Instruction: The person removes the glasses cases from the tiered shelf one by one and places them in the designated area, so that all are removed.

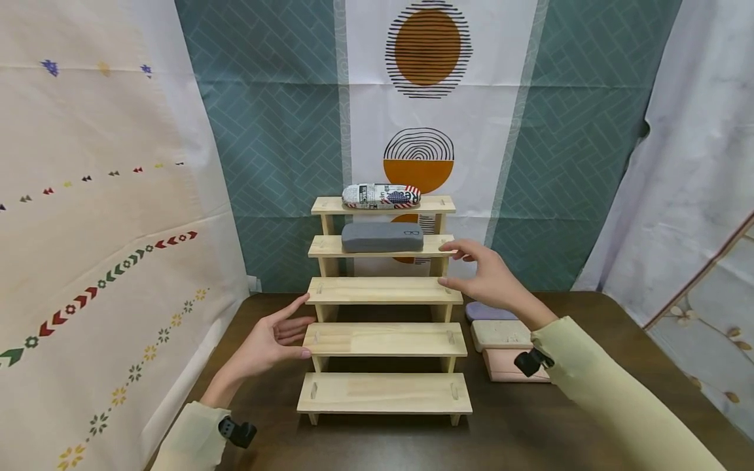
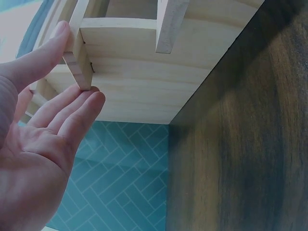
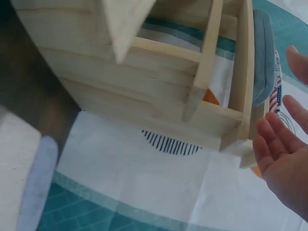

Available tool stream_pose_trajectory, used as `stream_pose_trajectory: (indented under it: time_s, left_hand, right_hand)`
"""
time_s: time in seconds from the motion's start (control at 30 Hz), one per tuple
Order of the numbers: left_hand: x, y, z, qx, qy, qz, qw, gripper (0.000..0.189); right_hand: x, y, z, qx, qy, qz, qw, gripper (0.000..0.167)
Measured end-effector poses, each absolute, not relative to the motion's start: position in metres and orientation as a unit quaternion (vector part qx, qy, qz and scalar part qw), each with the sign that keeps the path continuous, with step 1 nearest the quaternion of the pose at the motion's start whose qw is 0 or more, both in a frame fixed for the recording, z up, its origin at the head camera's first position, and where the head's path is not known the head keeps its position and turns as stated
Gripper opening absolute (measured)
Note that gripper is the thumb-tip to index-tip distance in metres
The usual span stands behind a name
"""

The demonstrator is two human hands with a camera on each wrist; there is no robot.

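A pale wooden five-step stand (image 1: 383, 290) occupies the middle of the table. My left hand (image 1: 268, 343) is at its left side, thumb by the second step from the bottom. In the left wrist view the thumb and straight fingertips (image 2: 98, 98) lie at opposite edges of a board's end. My right hand (image 1: 485, 275) spreads thumb and fingers beside the stand's upper right, holding nothing. To the left of it, a grey glasses case (image 1: 383, 237) lies on the second step from the top. A newspaper-print glasses case (image 1: 381, 196) sits on the top step.
Right of the stand, a lilac case (image 1: 490, 313), a cream case (image 1: 501, 334) and a pink case (image 1: 509, 366) lie in a row on the dark wooden table (image 1: 383, 448). Patterned curtains (image 1: 277, 131) hang behind and at both sides.
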State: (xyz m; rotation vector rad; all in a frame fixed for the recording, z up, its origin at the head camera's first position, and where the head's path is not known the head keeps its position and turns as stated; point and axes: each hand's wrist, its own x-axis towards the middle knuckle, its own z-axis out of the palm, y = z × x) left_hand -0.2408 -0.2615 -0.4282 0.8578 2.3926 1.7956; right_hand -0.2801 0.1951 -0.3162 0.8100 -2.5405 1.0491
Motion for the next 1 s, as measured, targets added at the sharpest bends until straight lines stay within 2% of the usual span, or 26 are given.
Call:
stream_pose_trajectory:
  time_s: [0.3, 0.63, 1.0]
  left_hand:
    - [-0.241, -0.261, -0.429, 0.277, 0.767, 0.579, 0.01, 0.107]
    - [-0.241, -0.26, -0.43, 0.276, 0.767, 0.579, 0.011, 0.106]
    - [-0.241, -0.262, -0.43, 0.274, 0.768, 0.579, 0.01, 0.107]
  right_hand:
    - [-0.312, 0.179, -0.297, 0.275, -0.883, 0.364, 0.11, 0.065]
    - [-0.329, 0.171, -0.293, 0.293, -0.89, 0.331, 0.111, 0.072]
    - [-0.354, 0.151, -0.286, 0.3, -0.886, 0.351, 0.045, 0.076]
